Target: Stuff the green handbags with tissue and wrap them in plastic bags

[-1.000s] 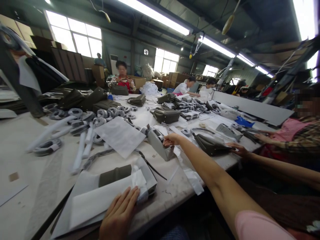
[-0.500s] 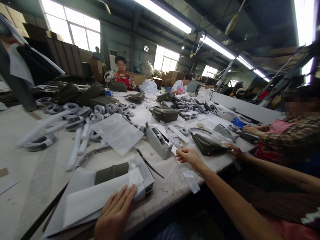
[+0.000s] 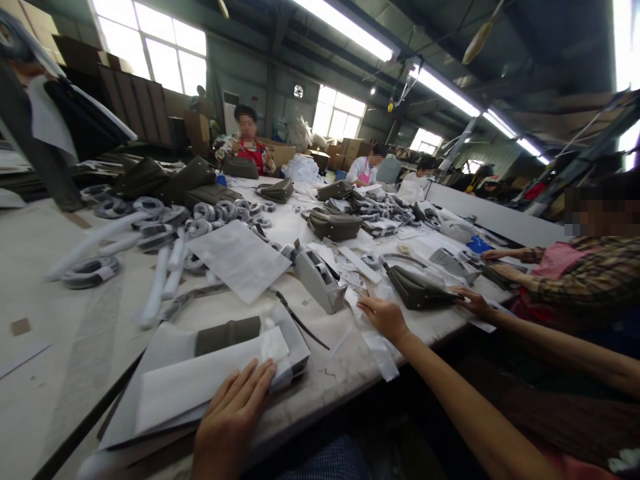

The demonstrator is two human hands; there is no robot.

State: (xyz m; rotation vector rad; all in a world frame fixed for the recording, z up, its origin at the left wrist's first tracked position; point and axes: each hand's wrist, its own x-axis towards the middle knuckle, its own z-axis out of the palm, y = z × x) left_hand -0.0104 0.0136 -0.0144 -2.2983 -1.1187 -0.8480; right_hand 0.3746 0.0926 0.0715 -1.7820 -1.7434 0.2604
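Observation:
My left hand (image 3: 233, 420) lies flat, fingers stretched out, on a white paper wrap (image 3: 200, 383) folded over an olive-green bag piece (image 3: 227, 335) at the near table edge. My right hand (image 3: 385, 317) hovers over the table just right of a grey tape dispenser (image 3: 319, 279). Its fingers are pinched together; I cannot make out what is between them. White paper strips (image 3: 377, 350) lie beneath that hand.
A co-worker's hand (image 3: 470, 301) rests on an olive bag (image 3: 417, 290) to the right; another person in a plaid sleeve (image 3: 575, 273) sits beyond. Rolled straps (image 3: 150, 223), white wrapped tubes (image 3: 155, 293), a paper sheet (image 3: 240, 259), a black cord (image 3: 300, 325) and more bags (image 3: 334, 225) cover the table.
My right hand left the tape dispenser and drew back toward me and to the right, then settled lower. My left hand stayed flat on the paper wrap.

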